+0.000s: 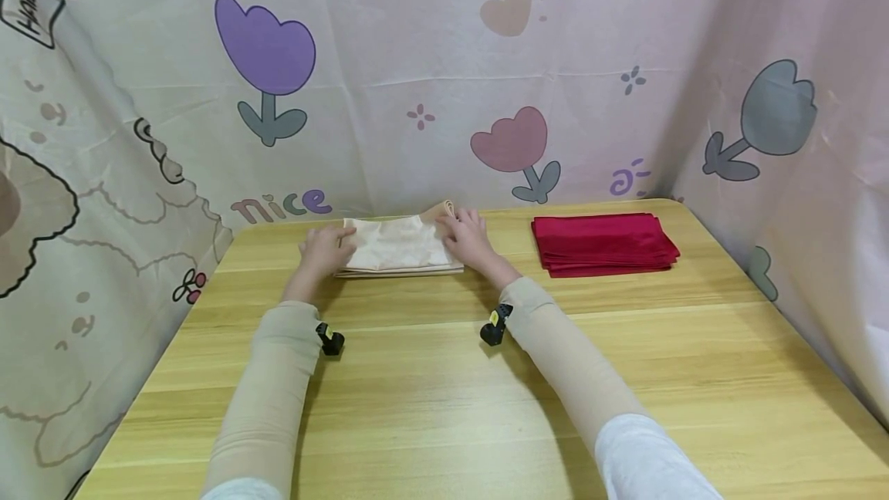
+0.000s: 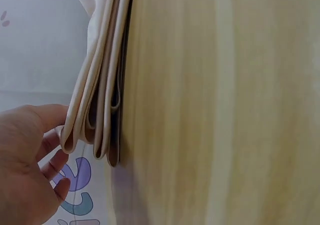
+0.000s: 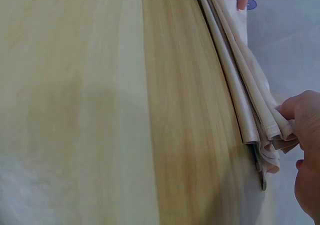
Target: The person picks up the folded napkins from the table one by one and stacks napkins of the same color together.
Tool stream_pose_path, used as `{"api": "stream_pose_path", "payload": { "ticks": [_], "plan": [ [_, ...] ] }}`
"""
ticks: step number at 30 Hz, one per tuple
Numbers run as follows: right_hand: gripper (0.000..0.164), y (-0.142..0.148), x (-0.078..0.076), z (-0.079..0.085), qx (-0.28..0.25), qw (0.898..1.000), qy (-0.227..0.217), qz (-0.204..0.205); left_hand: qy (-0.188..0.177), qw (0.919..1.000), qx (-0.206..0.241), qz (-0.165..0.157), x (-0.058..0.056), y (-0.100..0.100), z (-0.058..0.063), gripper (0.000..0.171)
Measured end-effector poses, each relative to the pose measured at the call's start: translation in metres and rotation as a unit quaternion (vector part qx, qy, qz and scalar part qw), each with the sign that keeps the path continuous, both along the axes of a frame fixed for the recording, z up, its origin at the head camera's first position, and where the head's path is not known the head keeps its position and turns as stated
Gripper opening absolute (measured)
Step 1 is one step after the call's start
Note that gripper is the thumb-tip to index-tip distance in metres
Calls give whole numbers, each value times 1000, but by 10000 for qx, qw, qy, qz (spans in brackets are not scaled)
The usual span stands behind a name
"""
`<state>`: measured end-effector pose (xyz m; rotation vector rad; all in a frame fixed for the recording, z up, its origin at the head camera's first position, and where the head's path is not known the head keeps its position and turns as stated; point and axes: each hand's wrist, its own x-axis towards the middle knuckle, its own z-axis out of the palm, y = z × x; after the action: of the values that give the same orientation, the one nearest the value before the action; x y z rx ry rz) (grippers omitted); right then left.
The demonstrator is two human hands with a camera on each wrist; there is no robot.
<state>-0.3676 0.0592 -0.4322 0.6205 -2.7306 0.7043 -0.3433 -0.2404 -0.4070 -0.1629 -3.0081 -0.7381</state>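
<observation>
A stack of folded cream cloth (image 1: 396, 245) lies near the back edge of the table, with several layers showing along its front. At its left end, my left hand (image 1: 326, 249) holds the folded edge of the upper layers, thumb at the cloth and fingers behind it in the left wrist view. My right hand (image 1: 470, 239) pinches the right end, where the back corner rises and curls over. Bunched layers of the cream cloth (image 3: 272, 127) show by the thumb in the right wrist view. The right palm hides part of that end.
A stack of folded red cloth (image 1: 604, 244) lies to the right on the wooden table (image 1: 417, 384). Right behind the table hangs a printed curtain (image 1: 389, 37), which also runs along both sides. A small black camera (image 1: 330, 339) sits at the left wrist.
</observation>
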Motion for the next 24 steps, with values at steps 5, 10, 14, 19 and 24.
{"api": "stream_pose_path", "payload": {
  "ticks": [5, 10, 14, 19, 24],
  "plan": [
    [48, 1, 0, -1, 81, 9999, -139, 34, -89, 9999, -27, -39, 1, -1, -2, 49],
    [50, 1, 1, 0, 163, 9994, -281, 84, -207, 9997, -81, -40, 1, -2, -4, 52],
    [52, 1, 1, -2, 322, 9986, -422, 61, -377, 9991, -207, -73, 2, -3, -4, 53],
    [58, 1, 1, -4, 525, 9964, -667, -11, -583, 9975, -391, -110, 2, -3, -6, 55],
    [63, 1, 0, -7, 695, 9933, -910, -121, -691, 9962, -510, -108, 1, -1, -7, 57]
  ]
}}
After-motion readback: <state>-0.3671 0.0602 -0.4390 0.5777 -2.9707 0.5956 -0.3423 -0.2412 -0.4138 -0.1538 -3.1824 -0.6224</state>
